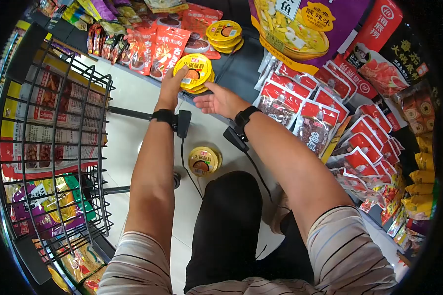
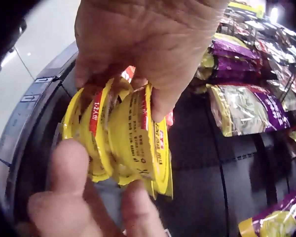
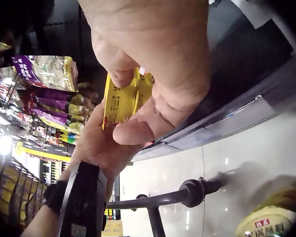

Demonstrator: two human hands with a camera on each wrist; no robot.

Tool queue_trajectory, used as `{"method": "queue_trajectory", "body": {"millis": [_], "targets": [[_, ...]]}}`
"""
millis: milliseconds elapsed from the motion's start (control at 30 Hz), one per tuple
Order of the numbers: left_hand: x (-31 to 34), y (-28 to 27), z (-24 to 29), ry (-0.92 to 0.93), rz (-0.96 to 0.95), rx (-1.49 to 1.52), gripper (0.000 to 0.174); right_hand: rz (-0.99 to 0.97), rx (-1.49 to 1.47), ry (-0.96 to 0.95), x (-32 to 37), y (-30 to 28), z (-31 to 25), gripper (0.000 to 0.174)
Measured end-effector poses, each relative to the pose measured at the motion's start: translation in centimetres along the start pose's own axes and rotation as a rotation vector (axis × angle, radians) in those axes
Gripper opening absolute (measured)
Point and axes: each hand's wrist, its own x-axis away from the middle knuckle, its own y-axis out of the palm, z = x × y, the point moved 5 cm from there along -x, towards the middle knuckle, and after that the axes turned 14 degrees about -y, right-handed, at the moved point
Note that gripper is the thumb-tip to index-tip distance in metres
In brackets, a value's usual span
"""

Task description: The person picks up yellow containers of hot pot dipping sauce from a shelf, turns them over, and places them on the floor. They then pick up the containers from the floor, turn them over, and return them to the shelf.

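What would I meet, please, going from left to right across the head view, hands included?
Black wire shopping cart, the person's left hand, the person's right hand, red-and-white plastic packets, small yellow packets at the far right.

Shirt point(image 1: 261, 286): was light grey to off-white, crossed by thin dark stripes.
Left sleeve point(image 1: 138, 258): was short and striped, with a pale band at its far edge.
Right sleeve point(image 1: 347, 243): matched, short and loose, its pale hem finely lined.
Trousers point(image 1: 224, 216): were plain black.
Left wrist strap point(image 1: 162, 116): was black.
Left wrist unit point(image 1: 183, 124): was black and block-shaped, with a small pale square marking near one end.
Right wrist strap point(image 1: 246, 115): was black.
Right wrist unit point(image 1: 236, 139): was black and oblong.
Cables: were thin and black, one from each unit.
Left hand point(image 1: 171, 88), right hand point(image 1: 221, 101): were bare.
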Motion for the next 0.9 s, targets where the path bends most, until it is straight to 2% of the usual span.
{"method": "queue_trajectory", "body": {"millis": [100, 233, 367, 467, 533, 667, 767, 900], "targets": [[2.8, -0.1, 1.3, 0.147, -0.032, 0.056, 0.052, -0.042, 0.0, 0.005, 0.7, 0.6, 0.3, 0.048], [7.3, -2.0, 2.5, 0.233, 0.122, 0.11, 0.049, -0.123, 0.173, 0.01, 2.5, 4.0, -2.2, 0.048], [11.9, -4.0, 0.2, 0.152, 0.206, 0.12, 0.053, -0.202, 0.284, 0.154, 3.4, 4.9, -0.9, 0.046], [13.4, -5.3, -5.1, 0.089, 0.262, 0.135, 0.05, -0.207, 0.348, 0.259, 4.6, 4.1, 1.7, 0.046], [14.9, -5.0, -7.4, 0.004, 0.231, 0.137, 0.047, -0.237, 0.395, 0.297, 5.5, 2.8, 3.2, 0.049], [15.3, -4.3, -11.8, -0.107, 0.2, 0.184, 0.045, -0.081, 0.523, 0.368, 6.1, -0.1, 5.9, 0.047], [13.8, -4.9, -14.9, -0.153, 0.22, 0.159, 0.042, -0.012, 0.636, 0.392, 6.1, -1.5, 6.8, 0.053], [13.2, -4.3, -15.1, -0.194, 0.155, 0.181, 0.045, 0.042, 0.749, 0.35, 5.4, -3.1, 7.8, 0.064]]}}
